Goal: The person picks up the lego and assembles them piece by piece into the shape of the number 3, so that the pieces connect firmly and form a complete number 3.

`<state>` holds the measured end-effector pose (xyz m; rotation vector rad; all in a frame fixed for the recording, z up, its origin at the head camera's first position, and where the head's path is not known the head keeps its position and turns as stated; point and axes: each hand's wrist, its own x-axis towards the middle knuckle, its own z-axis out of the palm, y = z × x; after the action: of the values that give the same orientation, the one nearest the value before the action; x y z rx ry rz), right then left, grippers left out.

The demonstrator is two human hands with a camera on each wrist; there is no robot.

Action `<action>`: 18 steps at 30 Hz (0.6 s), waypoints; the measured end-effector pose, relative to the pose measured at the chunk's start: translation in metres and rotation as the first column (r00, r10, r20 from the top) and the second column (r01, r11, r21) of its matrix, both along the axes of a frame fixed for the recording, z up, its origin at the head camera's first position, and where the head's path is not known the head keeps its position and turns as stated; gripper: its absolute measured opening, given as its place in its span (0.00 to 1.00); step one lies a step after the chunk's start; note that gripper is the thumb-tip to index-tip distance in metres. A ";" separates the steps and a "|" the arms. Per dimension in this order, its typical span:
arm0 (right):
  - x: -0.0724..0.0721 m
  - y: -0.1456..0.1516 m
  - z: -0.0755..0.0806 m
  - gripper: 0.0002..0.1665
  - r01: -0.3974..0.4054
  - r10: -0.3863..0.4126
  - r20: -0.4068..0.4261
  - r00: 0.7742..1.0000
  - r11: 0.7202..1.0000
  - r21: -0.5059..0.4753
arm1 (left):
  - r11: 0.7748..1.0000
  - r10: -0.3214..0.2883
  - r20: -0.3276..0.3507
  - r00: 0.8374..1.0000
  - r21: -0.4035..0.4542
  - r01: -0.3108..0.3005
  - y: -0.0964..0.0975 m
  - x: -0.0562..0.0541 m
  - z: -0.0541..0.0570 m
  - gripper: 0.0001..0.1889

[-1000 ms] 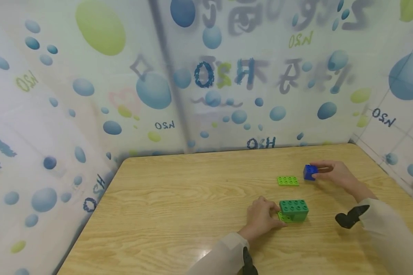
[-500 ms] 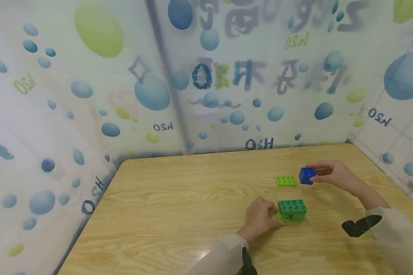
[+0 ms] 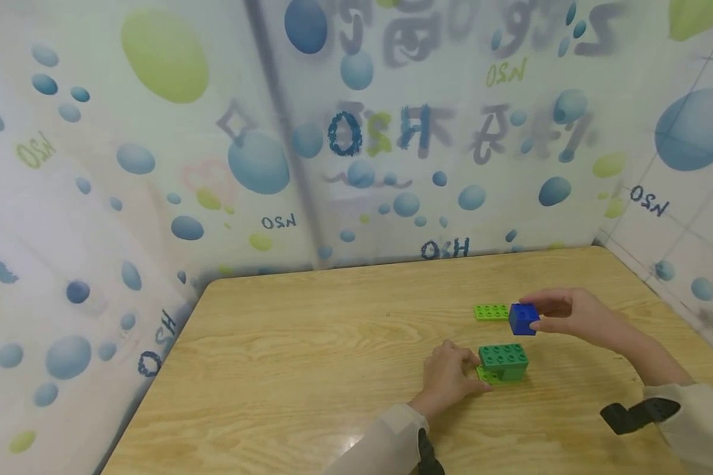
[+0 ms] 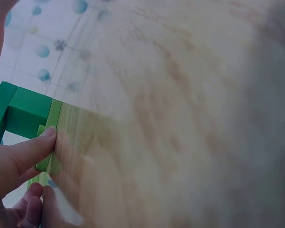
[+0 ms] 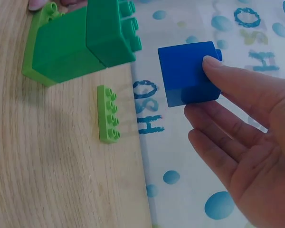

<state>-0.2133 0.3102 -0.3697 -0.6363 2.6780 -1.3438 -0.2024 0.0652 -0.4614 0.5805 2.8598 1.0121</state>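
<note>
Right wrist view plainly shows the blue block (image 5: 183,73) left wrist mostly misses.

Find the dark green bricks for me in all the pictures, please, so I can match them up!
Head: the dark green bricks are right of the middle, in the lower half.
Left wrist: at the left edge, about halfway up.
Right wrist: at the top, left of the middle.
Shared landmark: the lime plate under them.

There are 3 bricks (image 3: 523,320), 2 plates (image 3: 490,312), 2 hands (image 3: 448,374) and 1 table (image 3: 297,330).
</note>
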 end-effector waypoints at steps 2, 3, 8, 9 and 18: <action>0.004 -0.002 0.000 0.25 0.001 -0.001 -0.001 1.000 1.000 0.011 | 1.000 0.001 0.004 1.000 0.002 -0.001 0.000 0.000 0.000 0.20; 0.006 -0.003 0.001 0.25 0.001 -0.001 0.004 1.000 1.000 0.016 | 1.000 0.001 0.005 1.000 0.002 -0.001 0.000 0.000 0.000 0.20; 0.015 -0.009 0.003 0.24 -0.019 0.019 -0.003 1.000 1.000 0.017 | 1.000 0.001 0.002 1.000 -0.004 -0.001 0.000 0.000 0.001 0.19; 0.016 -0.010 0.003 0.24 -0.027 0.027 -0.008 1.000 0.999 0.020 | 1.000 0.001 0.001 1.000 -0.004 -0.001 0.000 0.000 0.001 0.19; 0.025 -0.015 -0.001 0.24 -0.064 0.066 -0.044 0.997 0.997 0.030 | 1.000 0.006 -0.006 1.000 -0.011 -0.006 0.000 0.001 0.001 0.19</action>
<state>-0.1882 0.2950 -0.3712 -0.7530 2.6813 -1.2876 -0.2018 0.0648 -0.4606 0.5757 2.8714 0.9970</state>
